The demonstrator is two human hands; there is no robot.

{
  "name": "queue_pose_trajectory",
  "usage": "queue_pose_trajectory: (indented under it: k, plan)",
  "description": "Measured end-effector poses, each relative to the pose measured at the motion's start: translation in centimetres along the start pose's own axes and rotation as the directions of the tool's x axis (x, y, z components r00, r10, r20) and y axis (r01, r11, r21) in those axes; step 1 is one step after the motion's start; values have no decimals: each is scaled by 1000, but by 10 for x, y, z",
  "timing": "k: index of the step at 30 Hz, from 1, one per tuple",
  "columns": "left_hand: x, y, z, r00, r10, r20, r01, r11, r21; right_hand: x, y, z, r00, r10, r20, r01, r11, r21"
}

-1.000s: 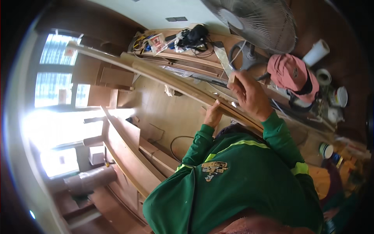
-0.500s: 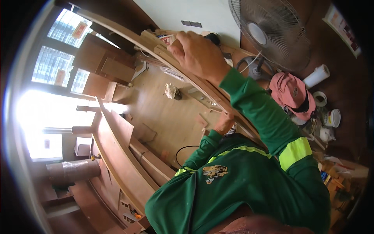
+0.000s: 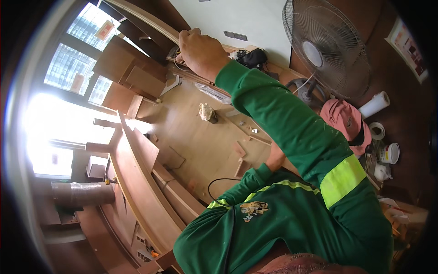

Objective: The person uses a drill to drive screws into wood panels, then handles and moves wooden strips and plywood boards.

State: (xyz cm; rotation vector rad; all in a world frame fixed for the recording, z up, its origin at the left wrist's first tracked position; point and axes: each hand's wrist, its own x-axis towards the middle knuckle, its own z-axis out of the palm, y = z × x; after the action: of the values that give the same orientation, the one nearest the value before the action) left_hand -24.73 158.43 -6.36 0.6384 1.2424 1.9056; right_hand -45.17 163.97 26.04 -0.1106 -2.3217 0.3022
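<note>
A long, thin wooden strip (image 3: 150,23) runs from the top left down toward my chest. My right hand (image 3: 200,48) is stretched far out in a green sleeve and closed over the strip's edge near its far part. Whether it also holds a small tool I cannot see. My left hand (image 3: 275,157) is close to my body, half hidden behind the right sleeve, with its fingers curled on the near part of the same strip.
A standing fan (image 3: 326,50) is at the upper right. Beside it lie a pink cap (image 3: 344,118), a paper roll (image 3: 374,105), a tape roll (image 3: 377,130) and a white cup (image 3: 390,153). Long wooden panels (image 3: 137,182), a crumpled rag (image 3: 207,112) and a black cable (image 3: 219,182) lie below on the floor.
My right hand has slid along the strip from near its middle out toward its far end, arm now fully stretched. My left hand has stayed on the near part.
</note>
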Motion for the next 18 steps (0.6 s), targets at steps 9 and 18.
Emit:
queue_pose_trajectory:
  k: [9,18]
  plan:
    - [6,15,-13,988,-93,-126,69,981,-184,-139,35,-90,999,22,-31,-9,928,371]
    - [28,9,-17,971,-200,-133,163,955,-250,-559,141,-71,511,643,570,-760,648,-51]
